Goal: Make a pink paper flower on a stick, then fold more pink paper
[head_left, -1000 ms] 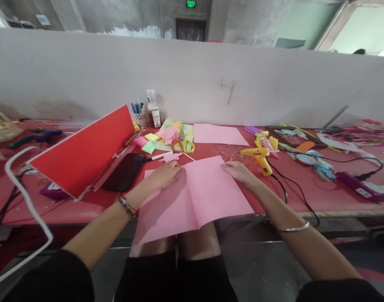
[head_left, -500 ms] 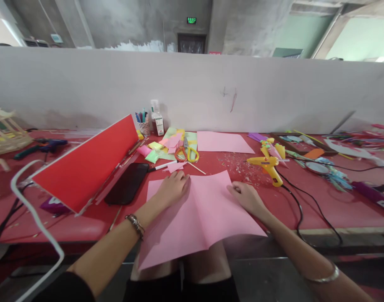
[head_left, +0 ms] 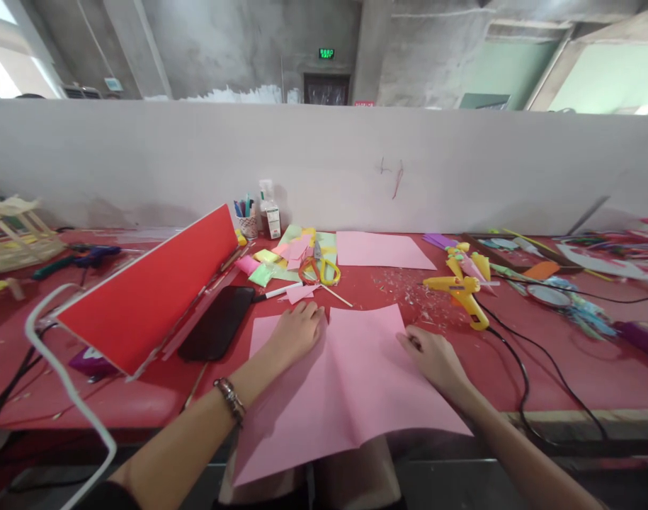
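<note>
A large sheet of pink paper (head_left: 324,397) with a crease down its middle lies in front of me, its near edge hanging over the table's edge above my lap. My left hand (head_left: 301,331) rests on the left half near the top, fingers stretched out over the paper. At the right edge, my right hand (head_left: 434,358) has its fingers curled, with the paper's margin pinched between thumb and fingers. The right half bows up slightly from the fold. Under my hands and the sheet, part of the red tabletop (head_left: 377,290) is hidden.
Left of the paper lie a black phone (head_left: 217,322) and a leaning red board (head_left: 158,290). Beyond are scissors (head_left: 330,271), a white pen (head_left: 284,290) and another pink sheet (head_left: 384,251). To the right, a yellow glue gun (head_left: 462,294) trails a black cord.
My right hand has shifted a little to the right, and the paper's right half is spread slightly wider. My left hand stays on the sheet. The camera view has tilted up slightly.
</note>
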`<state>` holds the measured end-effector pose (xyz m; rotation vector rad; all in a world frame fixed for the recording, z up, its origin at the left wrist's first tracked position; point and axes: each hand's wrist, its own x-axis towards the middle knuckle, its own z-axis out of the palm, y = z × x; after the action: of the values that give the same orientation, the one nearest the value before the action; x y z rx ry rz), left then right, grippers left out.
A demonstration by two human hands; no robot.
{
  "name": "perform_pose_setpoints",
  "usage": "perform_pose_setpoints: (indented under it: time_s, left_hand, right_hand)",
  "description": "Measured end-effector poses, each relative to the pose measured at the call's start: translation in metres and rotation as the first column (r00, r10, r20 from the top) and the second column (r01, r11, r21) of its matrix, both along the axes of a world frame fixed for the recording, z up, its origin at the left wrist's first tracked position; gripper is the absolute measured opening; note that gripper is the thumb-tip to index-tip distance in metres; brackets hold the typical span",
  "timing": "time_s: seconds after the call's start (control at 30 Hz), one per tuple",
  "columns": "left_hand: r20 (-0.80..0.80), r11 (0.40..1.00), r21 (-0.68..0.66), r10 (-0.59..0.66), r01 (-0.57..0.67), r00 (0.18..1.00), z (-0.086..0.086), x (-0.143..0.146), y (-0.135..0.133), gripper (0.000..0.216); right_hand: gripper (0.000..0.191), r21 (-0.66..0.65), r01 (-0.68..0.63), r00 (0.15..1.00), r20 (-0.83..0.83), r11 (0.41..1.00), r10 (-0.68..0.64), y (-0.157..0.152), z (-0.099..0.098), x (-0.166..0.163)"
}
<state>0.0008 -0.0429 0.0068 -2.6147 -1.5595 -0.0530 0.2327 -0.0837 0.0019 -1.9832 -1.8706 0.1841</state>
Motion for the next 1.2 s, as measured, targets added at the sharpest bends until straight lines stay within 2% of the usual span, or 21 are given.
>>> perform_pose_setpoints:
  time_s: [0.1, 0.2, 0.3, 0.43, 0.53, 0.67, 0.77, 0.87, 1.03, 1.1, 1.2]
  left_hand:
    - [0.046, 0.998, -0.062, -0.003, 0.006, 0.999, 0.003, -0.001, -0.009, 0.040]
    - [0.102, 0.982, -0.169, -0.067, 0.083, 0.993, 0.004, -0.002, -0.022, 0.043]
    - [0.105, 0.965, -0.259, -0.005, 0.032, 0.994, 0.003, -0.001, -0.029, 0.045]
    - [0.093, 0.960, -0.278, 0.066, -0.038, 0.994, 0.002, 0.003, -0.025, 0.047]
    - [0.100, 0.965, -0.255, 0.087, -0.059, 0.991, 0.000, 0.006, -0.020, 0.047]
    - [0.107, 0.970, -0.234, 0.085, -0.058, 0.991, -0.002, 0.006, -0.018, 0.047]
    - [0.115, 0.969, -0.240, 0.085, -0.055, 0.990, -0.003, 0.006, -0.018, 0.047]
    - [0.130, 0.972, -0.231, 0.085, -0.053, 0.988, -0.005, 0.005, -0.018, 0.047]
    - [0.140, 0.977, -0.207, 0.088, -0.058, 0.986, -0.008, 0.006, -0.018, 0.047]
    - [0.140, 0.976, -0.210, 0.086, -0.055, 0.986, -0.008, 0.005, -0.018, 0.047]
    - [0.138, 0.974, -0.220, 0.087, -0.055, 0.987, -0.009, 0.005, -0.017, 0.048]
  right_hand:
    - [0.028, -0.001, -0.017, 0.992, -0.127, 1.000, 0.016, 0.004, 0.005, 0.002]
    - [0.027, -0.016, -0.059, 0.955, -0.292, 0.998, 0.052, 0.007, 0.013, 0.003]
    - [0.025, -0.090, -0.068, 0.885, -0.466, 0.994, 0.018, 0.005, 0.021, 0.002]
    - [0.026, -0.200, -0.129, 0.789, -0.614, 0.971, -0.022, -0.003, 0.025, 0.000]
    - [0.023, -0.168, -0.117, 0.785, -0.620, 0.979, -0.012, -0.007, 0.015, 0.000]
    - [0.022, -0.025, -0.105, 0.826, -0.558, 0.994, 0.073, -0.008, -0.004, 0.003]
    - [0.021, 0.039, -0.092, 0.853, -0.513, 0.995, 0.098, -0.008, -0.011, 0.004]
    - [0.025, 0.011, -0.093, 0.815, -0.574, 0.996, 0.082, -0.008, -0.007, 0.003]
    - [0.036, -0.180, -0.176, 0.674, -0.738, 0.968, -0.015, -0.012, 0.007, -0.002]
    - [0.034, -0.186, -0.189, 0.682, -0.732, 0.964, -0.008, -0.012, 0.006, -0.003]
    - [0.025, -0.098, -0.184, 0.745, -0.663, 0.978, 0.074, -0.012, -0.003, 0.001]
